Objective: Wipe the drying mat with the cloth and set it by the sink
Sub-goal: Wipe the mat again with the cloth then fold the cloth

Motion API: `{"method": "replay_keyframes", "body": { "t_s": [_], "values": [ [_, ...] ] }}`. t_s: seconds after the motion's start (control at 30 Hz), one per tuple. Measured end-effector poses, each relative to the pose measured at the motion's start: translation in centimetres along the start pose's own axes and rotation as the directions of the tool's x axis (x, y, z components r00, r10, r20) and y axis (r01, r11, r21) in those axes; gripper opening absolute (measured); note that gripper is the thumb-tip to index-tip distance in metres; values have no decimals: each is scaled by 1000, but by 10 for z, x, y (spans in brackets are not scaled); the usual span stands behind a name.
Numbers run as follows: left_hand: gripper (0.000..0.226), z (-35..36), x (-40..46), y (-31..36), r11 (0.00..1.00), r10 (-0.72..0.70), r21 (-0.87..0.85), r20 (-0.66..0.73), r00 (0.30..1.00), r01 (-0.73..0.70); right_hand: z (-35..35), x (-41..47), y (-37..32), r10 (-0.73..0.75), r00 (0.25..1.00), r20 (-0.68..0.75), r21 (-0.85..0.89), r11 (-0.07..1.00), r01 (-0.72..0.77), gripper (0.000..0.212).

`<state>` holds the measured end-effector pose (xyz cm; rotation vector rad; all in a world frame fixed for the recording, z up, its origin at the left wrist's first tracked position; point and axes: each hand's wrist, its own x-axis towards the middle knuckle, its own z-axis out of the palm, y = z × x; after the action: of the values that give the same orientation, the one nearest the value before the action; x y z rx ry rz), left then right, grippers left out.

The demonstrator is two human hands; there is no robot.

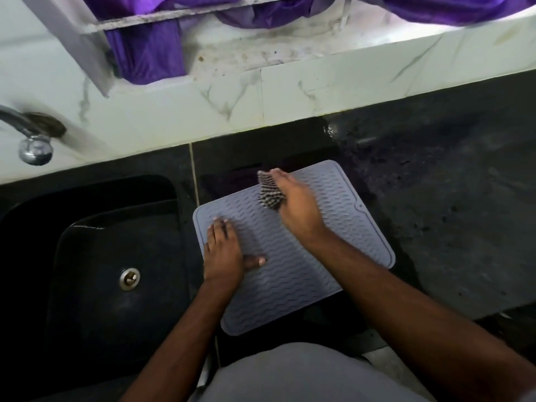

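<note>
My left hand (223, 250) presses flat, pinning the drying mat (293, 245) on the counter (449, 227) beside the sink (116, 256); right hand (295, 204) holds the cloth (268, 192), blurred, probably bunched. Wipe along ridges, firm.

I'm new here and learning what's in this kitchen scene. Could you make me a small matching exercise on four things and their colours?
Things:
1. drying mat
2. cloth
3. sink
4. curtain

Colours:
A. black
B. purple
C. pale grey with wavy ridges
D. dark-and-white checked

Pairs: 1-C, 2-D, 3-A, 4-B
</note>
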<state>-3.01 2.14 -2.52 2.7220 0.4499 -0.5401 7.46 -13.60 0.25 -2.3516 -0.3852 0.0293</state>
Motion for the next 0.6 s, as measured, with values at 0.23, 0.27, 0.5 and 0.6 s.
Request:
{"method": "replay_keyframes", "body": {
  "t_s": [0.23,0.27,0.5,0.6],
  "values": [
    [130,-3,8,-7,998,24,56,59,998,-27,85,1,-13,-181,863,471,-306,885,352,51],
    [132,-5,10,-3,997,1,75,73,997,-7,85,4,-11,-211,863,459,-330,861,386,50],
    [148,-9,15,9,991,-93,101,107,990,83,28,35,51,-83,956,281,-485,847,216,47],
    [149,-10,13,10,990,-98,109,108,989,86,-1,41,88,7,988,151,-482,874,68,42]
  ]
}}
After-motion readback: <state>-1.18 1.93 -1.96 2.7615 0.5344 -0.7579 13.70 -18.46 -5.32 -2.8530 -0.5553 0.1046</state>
